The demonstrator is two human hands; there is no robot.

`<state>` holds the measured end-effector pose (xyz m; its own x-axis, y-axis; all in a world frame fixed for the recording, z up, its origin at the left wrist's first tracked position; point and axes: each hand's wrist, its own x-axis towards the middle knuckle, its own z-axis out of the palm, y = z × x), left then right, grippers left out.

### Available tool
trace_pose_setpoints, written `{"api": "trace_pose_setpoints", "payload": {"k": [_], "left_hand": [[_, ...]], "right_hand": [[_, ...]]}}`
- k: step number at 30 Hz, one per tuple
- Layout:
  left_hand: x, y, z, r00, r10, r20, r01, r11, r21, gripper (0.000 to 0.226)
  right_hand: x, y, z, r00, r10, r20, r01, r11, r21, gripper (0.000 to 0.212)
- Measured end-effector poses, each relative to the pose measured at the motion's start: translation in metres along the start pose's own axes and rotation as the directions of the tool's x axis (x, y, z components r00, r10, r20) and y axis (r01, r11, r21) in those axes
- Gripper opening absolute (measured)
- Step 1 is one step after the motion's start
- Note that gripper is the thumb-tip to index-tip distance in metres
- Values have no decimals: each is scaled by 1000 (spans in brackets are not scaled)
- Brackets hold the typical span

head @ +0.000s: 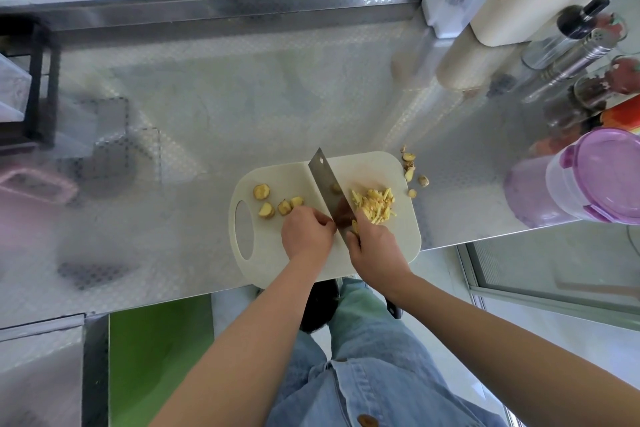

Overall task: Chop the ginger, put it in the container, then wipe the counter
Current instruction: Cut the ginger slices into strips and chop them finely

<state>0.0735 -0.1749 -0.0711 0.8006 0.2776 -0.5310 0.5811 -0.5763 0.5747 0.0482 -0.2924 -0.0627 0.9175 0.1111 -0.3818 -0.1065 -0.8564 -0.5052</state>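
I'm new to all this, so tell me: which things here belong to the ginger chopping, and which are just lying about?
In use: cleaver, cutting board, ginger slices, ginger strips, purple-lidded container.

Lying about: metal shaker, glass spice jar, black rack.

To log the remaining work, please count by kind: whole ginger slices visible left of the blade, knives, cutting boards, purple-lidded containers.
Ginger slices left of the blade: 4
Knife: 1
Cutting board: 1
Purple-lidded container: 1
Total: 7

Single head-worn wide-angle view, looking steeply down, close over the cutting board (pixel 287 180), counter (pixel 242 97) stretching ahead
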Motion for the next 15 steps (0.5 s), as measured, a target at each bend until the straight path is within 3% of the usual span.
{"api": "trace_pose_setpoints", "payload": {"k": [8, 13, 15], "left_hand": [[4, -2, 2, 1000, 4, 18, -4, 1000, 22, 10], [3, -1, 1, 1000, 6, 21, -7, 1000, 22, 8], [2, -3, 0, 1000, 17, 14, -18, 999, 28, 8]], "right_hand": [[4, -1, 1, 1000, 14, -13, -14, 1000, 0, 14], [18, -13, -1, 998, 38, -50, -33, 996, 85, 29], [24, -12, -4, 995, 72, -75, -63, 990, 123, 21]]}}
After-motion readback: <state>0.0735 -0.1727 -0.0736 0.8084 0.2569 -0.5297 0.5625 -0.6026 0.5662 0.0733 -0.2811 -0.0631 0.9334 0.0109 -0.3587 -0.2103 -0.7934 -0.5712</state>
